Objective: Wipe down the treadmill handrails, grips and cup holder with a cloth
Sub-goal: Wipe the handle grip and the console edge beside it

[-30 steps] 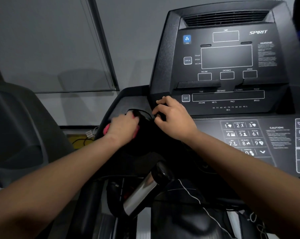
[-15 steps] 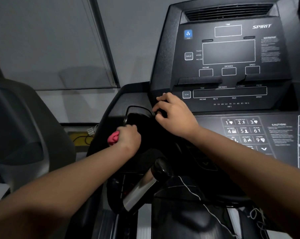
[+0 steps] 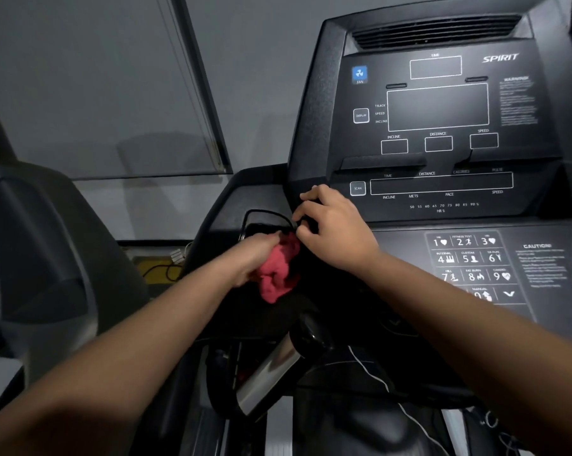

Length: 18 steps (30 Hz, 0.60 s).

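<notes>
The left hand has its fingers curled round a crumpled pink-red cloth in the middle of the frame. The cloth sits at the near edge of the round black cup holder. The cloth looks soft and light, so it should squash into the cup and bend round a bar. A bunched hold like this one is best, with a loose bit left free to rub. The right hand rests just beside the cloth with bent fingers, close to a thin black cord that loops by the cup. I cannot tell if it holds the cord or just leans there. The cup holder is sunk in the flat black surface of the treadmill, which looks hard and smooth. To the right are a number button pad and a dark screen panel. A shiny silver grip sits in the lower middle, likely slippery, with a thin white cord near it. In the upper left is a grey window blind, and a big dark grey machine stands at the left.
</notes>
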{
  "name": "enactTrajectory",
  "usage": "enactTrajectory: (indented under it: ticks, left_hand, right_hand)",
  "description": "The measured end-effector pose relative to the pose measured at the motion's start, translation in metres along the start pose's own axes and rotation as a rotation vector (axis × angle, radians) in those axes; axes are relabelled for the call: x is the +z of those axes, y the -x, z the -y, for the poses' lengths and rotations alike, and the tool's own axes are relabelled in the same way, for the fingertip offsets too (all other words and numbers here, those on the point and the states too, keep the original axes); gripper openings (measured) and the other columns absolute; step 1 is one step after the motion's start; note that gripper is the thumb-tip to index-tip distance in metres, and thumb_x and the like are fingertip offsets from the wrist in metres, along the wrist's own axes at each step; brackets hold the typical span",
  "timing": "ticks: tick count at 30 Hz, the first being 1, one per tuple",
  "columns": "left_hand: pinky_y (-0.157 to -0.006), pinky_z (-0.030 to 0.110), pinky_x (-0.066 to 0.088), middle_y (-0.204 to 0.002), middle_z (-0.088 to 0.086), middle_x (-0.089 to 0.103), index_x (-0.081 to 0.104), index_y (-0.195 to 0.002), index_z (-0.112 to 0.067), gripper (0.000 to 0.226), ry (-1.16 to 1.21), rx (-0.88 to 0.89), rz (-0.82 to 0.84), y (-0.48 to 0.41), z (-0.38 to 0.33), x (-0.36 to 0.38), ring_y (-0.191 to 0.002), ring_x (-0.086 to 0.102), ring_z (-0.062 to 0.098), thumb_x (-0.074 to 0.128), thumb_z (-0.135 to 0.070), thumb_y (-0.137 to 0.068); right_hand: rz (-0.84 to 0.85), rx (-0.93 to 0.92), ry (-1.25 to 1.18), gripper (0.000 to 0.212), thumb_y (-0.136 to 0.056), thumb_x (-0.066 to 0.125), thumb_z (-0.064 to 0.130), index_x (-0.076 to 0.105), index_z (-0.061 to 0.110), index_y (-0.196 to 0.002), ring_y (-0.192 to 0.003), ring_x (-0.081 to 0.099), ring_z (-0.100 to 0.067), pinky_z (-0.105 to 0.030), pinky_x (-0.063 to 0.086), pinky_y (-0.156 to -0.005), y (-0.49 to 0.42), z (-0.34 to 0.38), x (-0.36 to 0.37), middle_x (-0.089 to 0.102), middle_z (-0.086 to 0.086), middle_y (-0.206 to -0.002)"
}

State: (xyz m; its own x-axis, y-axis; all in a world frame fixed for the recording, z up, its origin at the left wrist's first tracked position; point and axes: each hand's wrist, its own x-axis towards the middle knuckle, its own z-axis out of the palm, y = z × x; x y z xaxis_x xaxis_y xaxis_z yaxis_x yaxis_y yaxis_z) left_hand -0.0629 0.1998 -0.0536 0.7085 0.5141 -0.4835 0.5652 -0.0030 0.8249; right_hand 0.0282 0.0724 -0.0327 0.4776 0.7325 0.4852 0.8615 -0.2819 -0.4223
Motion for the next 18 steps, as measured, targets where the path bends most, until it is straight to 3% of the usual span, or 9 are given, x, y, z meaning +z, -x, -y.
enactTrajectory:
  ticks: [3, 6, 8, 10, 12, 14, 15, 16, 18]
  left_hand:
    - [-0.055, 0.023, 0.048, -0.089, 0.009, 0.063, 0.051, -0.114, -0.008, 0.034, 0.220, 0.066, -0.118, -0.012, 0.009, 0.026, -0.070, 0.063, 0.017, 0.052, -0.036, -0.093]
    - [-0.068, 0.032, 0.052, -0.109, 0.013, 0.059, 0.040, -0.109, -0.018, 0.033, 0.003, 0.214, -0.155, -0.013, 0.022, 0.037, -0.095, 0.062, 0.025, 0.056, -0.039, -0.091]
    - [-0.049, 0.028, 0.046, -0.092, 0.015, 0.063, 0.038, -0.110, -0.021, 0.025, -0.132, 0.260, -0.110, -0.004, 0.020, 0.034, -0.074, 0.065, 0.030, 0.054, -0.031, -0.092]
    - [-0.036, 0.021, 0.035, -0.059, 0.012, 0.058, 0.040, -0.105, -0.024, 0.016, -0.304, 0.230, 0.009, 0.003, 0.021, 0.023, -0.042, 0.052, 0.025, 0.045, -0.018, -0.091]
    - [-0.035, 0.018, 0.031, -0.039, 0.007, 0.048, 0.052, -0.078, -0.016, 0.017, -0.481, 0.166, 0.121, 0.012, 0.020, 0.012, -0.031, 0.040, 0.020, 0.038, -0.008, -0.082]
    - [-0.034, 0.016, 0.029, -0.031, 0.002, 0.043, 0.050, -0.046, -0.010, 0.032, -0.655, 0.109, 0.160, 0.014, 0.018, 0.006, -0.026, 0.037, 0.016, 0.040, -0.006, -0.076]
    - [-0.033, 0.017, 0.030, -0.032, 0.002, 0.045, 0.051, -0.045, -0.008, 0.033, -0.725, 0.077, 0.179, 0.013, 0.014, 0.006, -0.026, 0.040, 0.015, 0.042, -0.005, -0.077]
    - [-0.036, 0.021, 0.036, -0.039, 0.003, 0.054, 0.059, -0.054, -0.004, 0.032, -0.834, 0.061, 0.237, 0.010, 0.013, 0.009, -0.034, 0.049, 0.014, 0.042, -0.004, -0.081]
    - [-0.072, 0.024, 0.046, -0.090, 0.012, 0.071, 0.065, -0.099, 0.005, 0.026, -0.957, 0.089, 0.259, -0.003, 0.017, 0.011, -0.085, 0.066, 0.018, 0.041, -0.003, -0.092]
  right_hand:
    - [0.006, 0.001, 0.005, 0.030, -0.076, 0.046, 0.027, 0.072, 0.015, -0.086, -0.107, 0.056, -0.026, -0.039, 0.045, -0.091, 0.000, 0.000, 0.002, 0.059, -0.007, -0.104]
    - [0.002, -0.007, 0.015, 0.037, -0.074, 0.040, 0.033, 0.071, 0.016, -0.085, -0.106, 0.057, -0.026, -0.040, 0.046, -0.089, 0.000, 0.000, 0.004, 0.058, -0.006, -0.103]
    - [0.004, -0.007, 0.021, 0.038, -0.074, 0.039, 0.033, 0.071, 0.016, -0.085, -0.106, 0.057, -0.026, -0.040, 0.046, -0.089, 0.000, 0.000, 0.004, 0.059, -0.007, -0.103]
    - [0.001, -0.007, 0.022, 0.038, -0.074, 0.039, 0.033, 0.071, 0.016, -0.085, -0.107, 0.056, -0.026, -0.039, 0.045, -0.090, 0.000, 0.000, 0.003, 0.059, -0.007, -0.104]
    - [0.002, 0.001, 0.023, 0.033, -0.076, 0.043, 0.030, 0.071, 0.015, -0.086, -0.108, 0.056, -0.026, -0.039, 0.044, -0.091, 0.000, 0.001, 0.003, 0.059, -0.007, -0.105]
    - [0.007, 0.004, 0.033, 0.027, -0.076, 0.049, 0.025, 0.071, 0.014, -0.087, -0.110, 0.055, -0.025, -0.038, 0.042, -0.092, 0.001, 0.001, 0.003, 0.059, -0.007, -0.107]
    - [0.007, 0.004, 0.038, 0.026, -0.076, 0.050, 0.024, 0.071, 0.014, -0.088, -0.110, 0.055, -0.025, -0.038, 0.041, -0.092, 0.001, 0.001, 0.003, 0.059, -0.008, -0.107]
    - [0.006, 0.005, 0.040, 0.026, -0.076, 0.050, 0.023, 0.071, 0.014, -0.088, -0.110, 0.054, -0.025, -0.037, 0.041, -0.091, 0.001, 0.001, 0.003, 0.059, -0.007, -0.107]
    - [0.007, 0.010, 0.041, 0.026, -0.076, 0.050, 0.023, 0.071, 0.014, -0.089, -0.111, 0.054, -0.024, -0.037, 0.040, -0.092, 0.001, 0.002, 0.003, 0.058, -0.007, -0.108]
